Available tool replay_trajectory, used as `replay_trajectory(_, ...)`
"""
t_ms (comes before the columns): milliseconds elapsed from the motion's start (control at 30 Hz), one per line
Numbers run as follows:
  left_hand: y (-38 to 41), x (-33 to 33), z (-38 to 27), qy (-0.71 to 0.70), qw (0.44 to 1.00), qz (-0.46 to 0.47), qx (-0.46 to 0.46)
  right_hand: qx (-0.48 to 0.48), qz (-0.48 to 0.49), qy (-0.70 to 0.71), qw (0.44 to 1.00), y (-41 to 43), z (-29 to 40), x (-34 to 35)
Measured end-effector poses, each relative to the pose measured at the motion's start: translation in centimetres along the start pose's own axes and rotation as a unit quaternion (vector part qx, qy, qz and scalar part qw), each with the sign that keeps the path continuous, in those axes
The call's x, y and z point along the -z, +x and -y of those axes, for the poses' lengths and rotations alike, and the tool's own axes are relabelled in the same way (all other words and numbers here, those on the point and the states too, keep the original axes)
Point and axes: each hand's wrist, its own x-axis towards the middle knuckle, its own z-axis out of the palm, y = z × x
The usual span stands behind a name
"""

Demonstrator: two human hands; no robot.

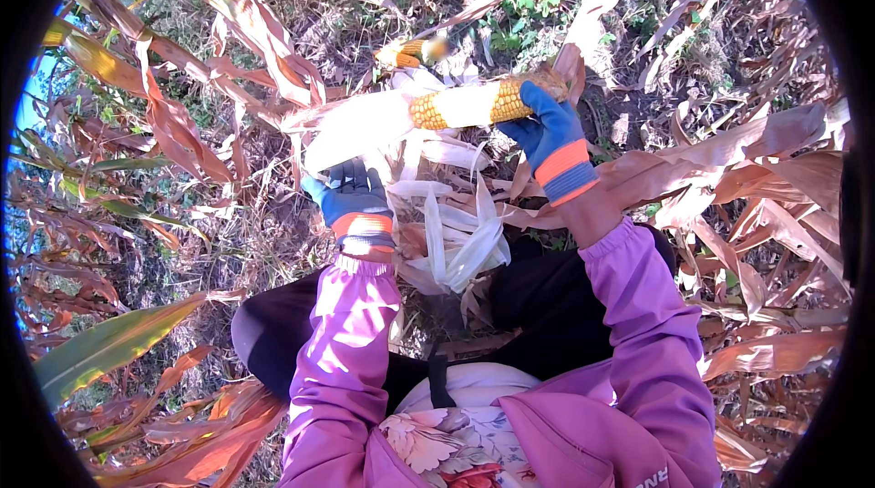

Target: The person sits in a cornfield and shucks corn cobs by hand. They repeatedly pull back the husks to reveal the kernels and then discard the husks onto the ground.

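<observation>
A yellow ear of corn [427, 113] lies level before me, its middle washed out by sunlight. My right hand [543, 122], in a blue glove with an orange cuff, grips its right end, where brown silk shows. Pale husk [362, 126] spreads from the ear's left end. Just under that husk is my left hand [352, 187], in a matching glove; its fingers are partly hidden, and whether they grip the husk cannot be told. Loose pale husks [472, 242] lie on the ground between my arms.
More yellow corn [403, 54] lies on the ground beyond the ear. Dry corn stalks [198, 71] lean in at the left, and brown leaves [759, 146] crowd the right. A green-edged leaf [116, 344] juts in at lower left. My bent legs [273, 331] flank the loose husks.
</observation>
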Motion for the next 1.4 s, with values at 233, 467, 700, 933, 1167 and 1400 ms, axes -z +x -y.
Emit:
replay_trajectory(233,-5.5,-0.5,6.7,-0.013,0.985,0.111,0.128,-0.037,-0.008,0.091,0.995,-0.6,-1.3,-0.2)
replay_trajectory(467,-4.5,-2.7,5.2,-0.035,0.956,0.262,0.126,-0.181,0.079,0.114,0.974,-2.0,-2.6,-1.0)
replay_trajectory(700,-4.2,-2.6,3.9,-0.019,0.980,0.181,0.078,-0.025,0.013,-0.030,0.999,-3.6,-2.5,-2.9)
replay_trajectory(933,-4.3,-2.9,4.1,-0.031,0.964,0.249,0.088,0.015,-0.001,-0.065,0.998,-2.8,-2.7,-1.7)
replay_trajectory(1167,-4.2,-2.7,3.9,0.011,0.974,0.218,0.066,0.039,-0.074,-0.185,0.979,-2.5,-2.5,-1.5)
replay_trajectory(1400,-5.1,-3.1,4.2,0.055,0.963,0.265,0.013,-0.058,-0.149,-0.095,0.983,-2.1,-1.2,-1.7)
